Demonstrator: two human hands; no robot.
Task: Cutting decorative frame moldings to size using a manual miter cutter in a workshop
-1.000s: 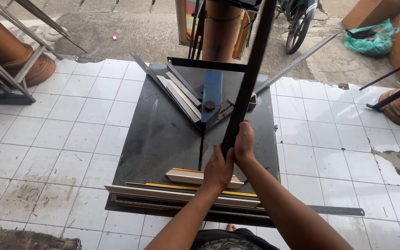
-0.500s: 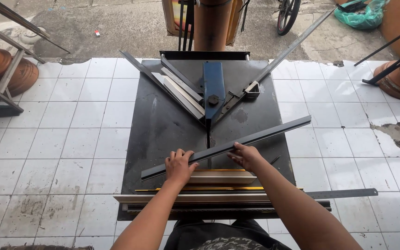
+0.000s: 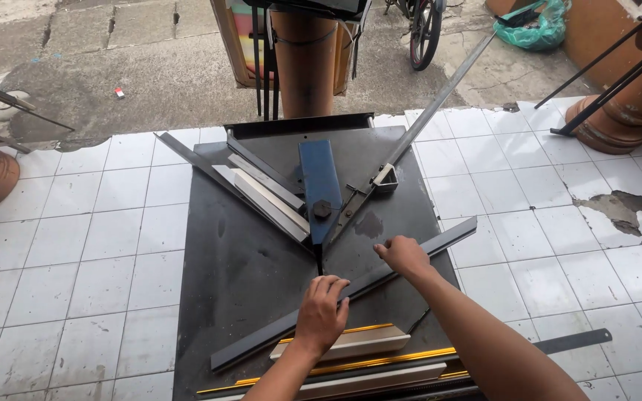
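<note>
Left hand (image 3: 321,315) grips the long dark moulding strip (image 3: 351,289) near its middle, fingers curled over it; right hand (image 3: 404,256) clasps the same strip just beyond. Strip lies diagonally across the black desk (image 3: 239,267), above gold-edged mouldings (image 3: 351,345) at the near edge. Beyond, blue cutter blade (image 3: 319,182) sits between angled fences.

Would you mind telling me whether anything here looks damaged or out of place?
Yes: one floor tile right of the black work board is broken, its glaze chipped away to grey. The long dark strip under both hands overhangs the board's right edge.
</note>
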